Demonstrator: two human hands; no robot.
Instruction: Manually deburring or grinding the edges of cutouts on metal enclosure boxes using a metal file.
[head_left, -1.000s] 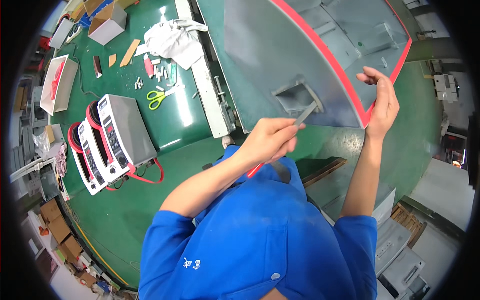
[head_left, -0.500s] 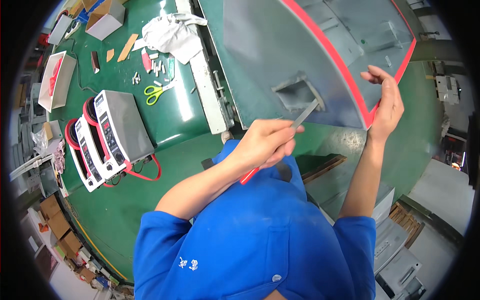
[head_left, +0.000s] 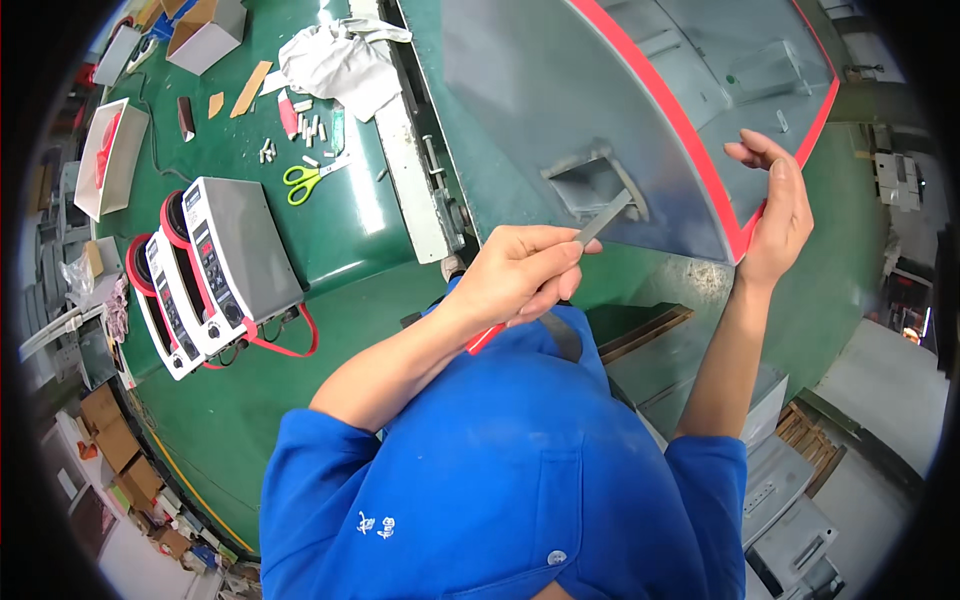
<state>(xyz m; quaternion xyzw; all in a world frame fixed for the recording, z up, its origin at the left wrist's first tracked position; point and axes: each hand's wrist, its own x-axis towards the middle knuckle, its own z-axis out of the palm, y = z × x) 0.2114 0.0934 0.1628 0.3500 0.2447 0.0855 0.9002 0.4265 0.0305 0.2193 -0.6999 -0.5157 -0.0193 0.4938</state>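
On the far left, a white tray (head_left: 112,160) with red inside is lying on the green tabletop (head_left: 350,330), and near it two grey-and-white boxed devices (head_left: 215,270) with red cables are sitting side by side. Further off, green-handled scissors (head_left: 305,180) are lying beside small white bits, and a crumpled white cloth (head_left: 335,60) is resting at the far edge.

Toward the middle, the left hand (head_left: 520,275) is pinching a thin flat metal file (head_left: 600,220) between thumb and fingers. The file is grey and narrow, its red handle end poking out under the palm, and its tip is reaching into a small rectangular recess (head_left: 590,185) in a large grey metal panel (head_left: 590,100). The panel is looking smooth and dull, with a bright red strip running along its edge, and it is lying tilted over the right part of the tabletop.

On the right, the right hand (head_left: 775,210) is gripping the panel's near right corner, fingers curled over the red edge and the thumb behind it.
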